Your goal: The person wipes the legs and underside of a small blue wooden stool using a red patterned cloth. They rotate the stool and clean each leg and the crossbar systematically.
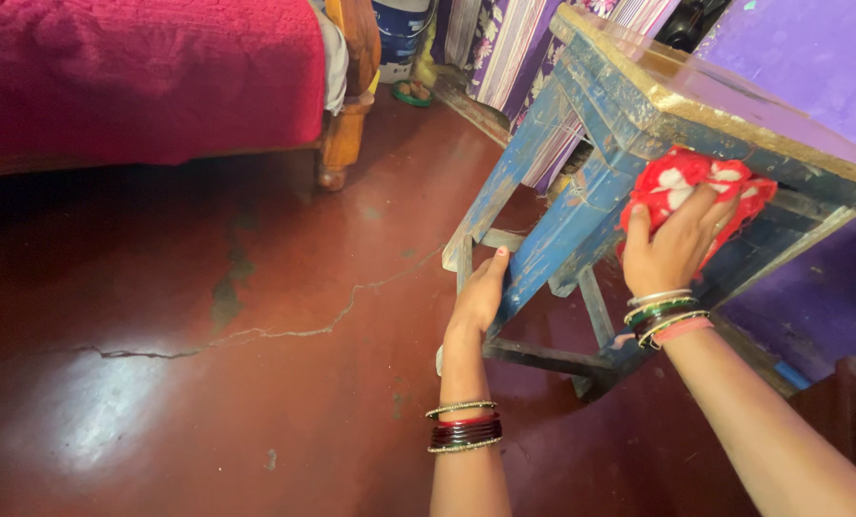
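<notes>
A worn blue wooden table (629, 96) with peeling paint stands tilted on the dark red floor. My left hand (481, 292) grips one of its front legs (543, 258) low down. My right hand (677, 244) presses a red and white cloth (687, 182) against the table's side rail, just under the top edge. Both wrists wear several bangles.
A bed with a red cover (141, 77) and a wooden post (347, 115) stands at the upper left. Striped and flowered fabric (505, 48) hangs behind the table. A purple wall (811, 48) is at the right. A long crack (256, 335) runs across the floor.
</notes>
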